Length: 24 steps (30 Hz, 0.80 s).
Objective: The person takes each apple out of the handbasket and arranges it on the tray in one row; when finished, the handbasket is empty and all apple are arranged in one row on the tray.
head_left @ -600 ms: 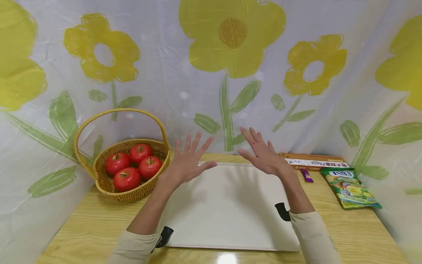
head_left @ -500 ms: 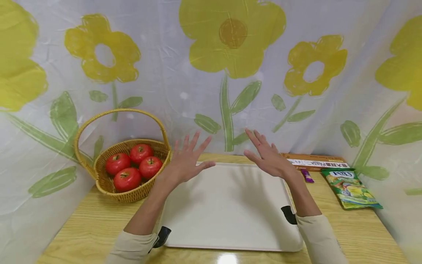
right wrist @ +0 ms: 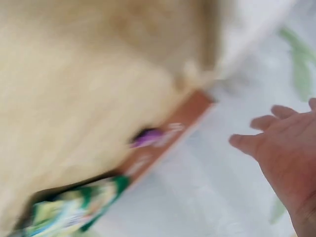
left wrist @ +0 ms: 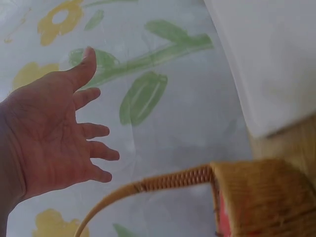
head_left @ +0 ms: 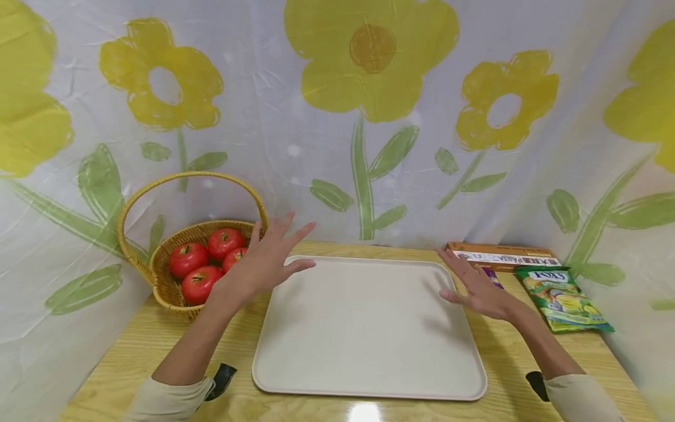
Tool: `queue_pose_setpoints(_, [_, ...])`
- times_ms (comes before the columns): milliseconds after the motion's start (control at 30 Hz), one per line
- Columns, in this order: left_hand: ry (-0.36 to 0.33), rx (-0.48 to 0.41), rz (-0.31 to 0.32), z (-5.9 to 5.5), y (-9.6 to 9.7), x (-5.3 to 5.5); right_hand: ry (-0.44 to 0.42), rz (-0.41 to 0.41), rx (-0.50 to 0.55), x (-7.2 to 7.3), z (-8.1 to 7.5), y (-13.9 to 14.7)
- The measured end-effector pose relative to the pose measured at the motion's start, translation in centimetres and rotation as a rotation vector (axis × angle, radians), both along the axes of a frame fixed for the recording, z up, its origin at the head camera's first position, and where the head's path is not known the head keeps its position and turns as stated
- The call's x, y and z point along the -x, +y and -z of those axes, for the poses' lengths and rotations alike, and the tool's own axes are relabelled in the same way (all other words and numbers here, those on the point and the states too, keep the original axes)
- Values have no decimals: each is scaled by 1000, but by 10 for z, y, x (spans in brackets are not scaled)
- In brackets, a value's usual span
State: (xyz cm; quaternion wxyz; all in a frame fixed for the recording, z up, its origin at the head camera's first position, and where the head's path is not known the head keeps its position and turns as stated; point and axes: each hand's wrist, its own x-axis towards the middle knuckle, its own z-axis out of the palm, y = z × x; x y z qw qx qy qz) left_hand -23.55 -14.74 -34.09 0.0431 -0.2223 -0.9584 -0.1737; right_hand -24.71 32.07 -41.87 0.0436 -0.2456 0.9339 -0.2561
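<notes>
I see the left hand [head_left: 258, 261] splayed free, basket [head_left: 166, 286] beside its fingers; right hand [head_left: 485, 293] likewise, box [head_left: 519, 259] beyond its fingertips.

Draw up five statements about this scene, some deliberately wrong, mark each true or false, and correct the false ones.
1. Round red fruits sit inside the tan wicker basket. True.
2. The bare left hand grips the basket's arched handle. False: the left hand's fingers are spread and hold nothing.
3. The glossy green snack bag lies on the flat cream rectangular tray. False: the green snack bag lies on the pale wooden table, right of the tray.
4. The small purple packet lies nearer the tray than the green snack bag does. True.
5. The bare right hand holds nothing. True.
</notes>
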Motion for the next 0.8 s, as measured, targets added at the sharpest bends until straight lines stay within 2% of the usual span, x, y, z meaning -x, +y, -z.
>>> queue_pose_setpoints(133, [-13, 34, 5, -4, -14, 0, -38, 22, -15, -11, 22, 23])
queue_pose_setpoints(267, [-15, 67, 0, -7, -28, -1, -85, 9, -60, -17, 41, 38])
queue_pose_setpoints(400, [-18, 66, -2, -10, -43, -1, -98, -22, -54, -16, 61, 55])
queue_pose_setpoints(500, [-34, 52, -4, -17, -54, 1, -109, -28, -50, -11, 76, 63])
queue_pose_setpoints(567, [-45, 48, 0, -23, -62, 3, -111, -26, -67, -8, 83, 66])
queue_pose_setpoints(667, [-102, 36, -3, -31, -75, 6, -97, -35, -80, -4, 87, 69])
queue_pose_setpoints(800, [-176, 42, 4, -36, -91, 12, -116, -92, -23, -9, 81, 71])
